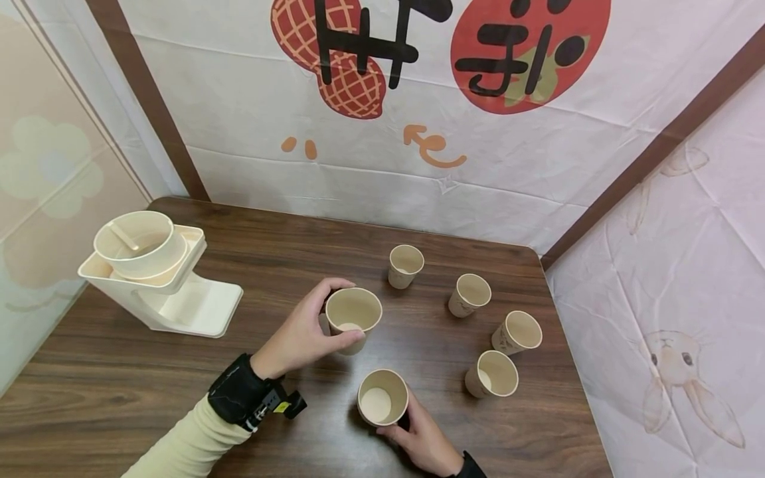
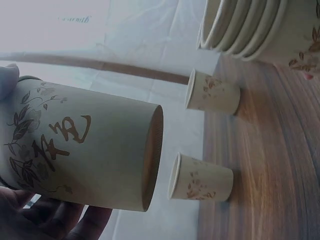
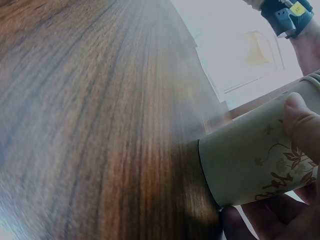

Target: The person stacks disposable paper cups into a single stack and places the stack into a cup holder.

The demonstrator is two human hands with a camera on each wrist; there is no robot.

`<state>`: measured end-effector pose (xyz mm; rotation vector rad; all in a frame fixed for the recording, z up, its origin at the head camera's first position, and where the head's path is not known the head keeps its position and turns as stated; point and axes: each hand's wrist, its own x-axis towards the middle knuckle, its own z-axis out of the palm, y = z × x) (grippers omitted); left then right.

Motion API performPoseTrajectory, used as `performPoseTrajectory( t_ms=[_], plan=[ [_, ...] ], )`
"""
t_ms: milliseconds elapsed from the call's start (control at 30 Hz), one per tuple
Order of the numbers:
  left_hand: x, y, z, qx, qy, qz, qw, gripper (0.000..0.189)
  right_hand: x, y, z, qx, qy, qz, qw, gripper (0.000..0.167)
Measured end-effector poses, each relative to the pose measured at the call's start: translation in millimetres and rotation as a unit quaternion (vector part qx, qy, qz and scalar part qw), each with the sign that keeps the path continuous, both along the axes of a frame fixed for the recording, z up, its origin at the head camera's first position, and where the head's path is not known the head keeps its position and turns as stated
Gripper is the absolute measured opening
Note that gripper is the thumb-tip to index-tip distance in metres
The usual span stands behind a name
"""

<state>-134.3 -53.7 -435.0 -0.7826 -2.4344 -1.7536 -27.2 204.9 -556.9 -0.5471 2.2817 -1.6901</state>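
My left hand [image 1: 306, 330] grips a beige paper cup [image 1: 354, 311], thumb on the near side and fingers round the far side. In the left wrist view this paper cup [image 2: 85, 145] shows brown flowers and lettering, and its base is lifted off the table. Nearer the front, my right hand [image 1: 423, 435] holds a stack of paper cups [image 1: 382, 398]. Several nested rims of that stack [image 2: 245, 25] show in the left wrist view. The base of the stack [image 3: 250, 155] is at or close to the tabletop in the right wrist view.
Single paper cups stand upright on the right of the wooden table [image 1: 287, 252]: a back cup [image 1: 402, 277], a second cup [image 1: 463, 307], and a touching or nearly touching pair nearer the edge [image 1: 503, 342]. A cream stand [image 1: 197, 309] with a round bowl [image 1: 143, 259] is at the left.
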Motion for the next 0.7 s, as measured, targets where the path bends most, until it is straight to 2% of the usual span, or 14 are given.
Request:
performPoseTrajectory(
  t_ms=[267, 500, 700],
  plan=[
    [16.2, 5.1, -1.6, 0.010, 0.007, -0.044, 0.9989, 0.065, 0.7, 1, -1.9, 0.000, 0.025, 0.002, 0.9997, 0.071],
    [34.7, 12.5, 5.6, 0.035, 0.013, -0.100, 0.9943, 0.067, 0.1, 0, -1.5, -0.005, 0.022, 0.004, 0.9997, 0.074],
    [45.5, 19.2, 8.9, 0.047, 0.001, -0.143, 0.9885, 0.068, 0.4, 0, -1.8, -0.010, 0.025, 0.013, 0.9995, 0.076]
  ],
)
